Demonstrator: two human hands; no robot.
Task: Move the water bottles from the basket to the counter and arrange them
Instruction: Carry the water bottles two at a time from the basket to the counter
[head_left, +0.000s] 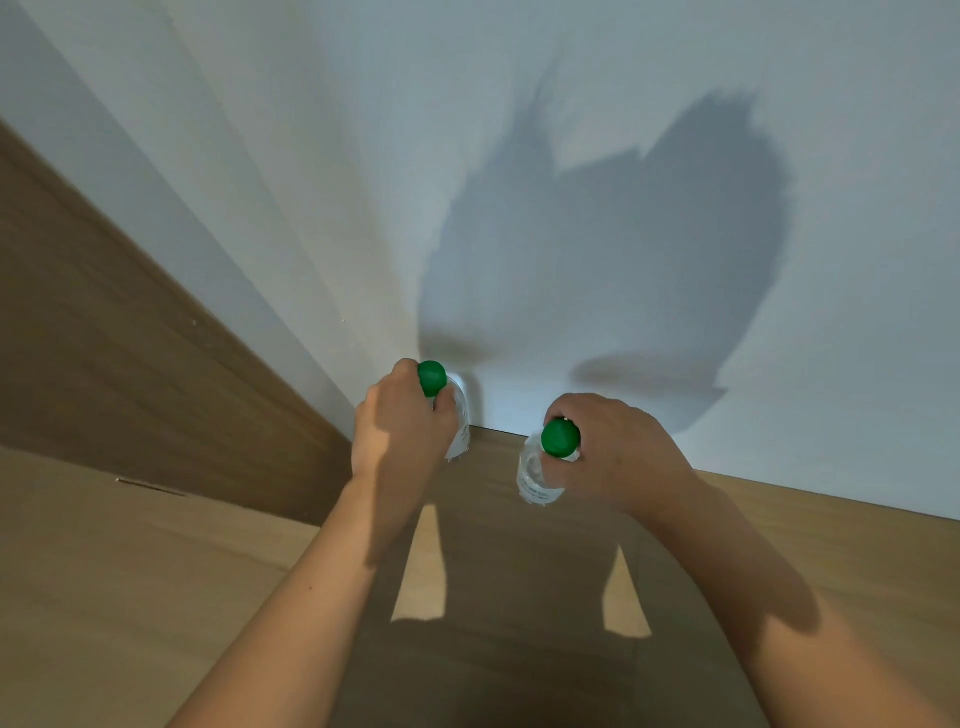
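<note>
Head view: two water bottles are seen from above on the wooden desk (779, 525), close to the white wall (519, 130). The left bottle (461, 421) is gripped near its green cap (431, 378) by the left hand (400, 431), with the fingers closed around the neck. The right bottle (535, 475) is gripped the same way by the right hand (618, 452), just under its green cap (560, 438). The bottles are held upright, side by side but apart. Dark shadows are cast on the wall and the desk.
</note>
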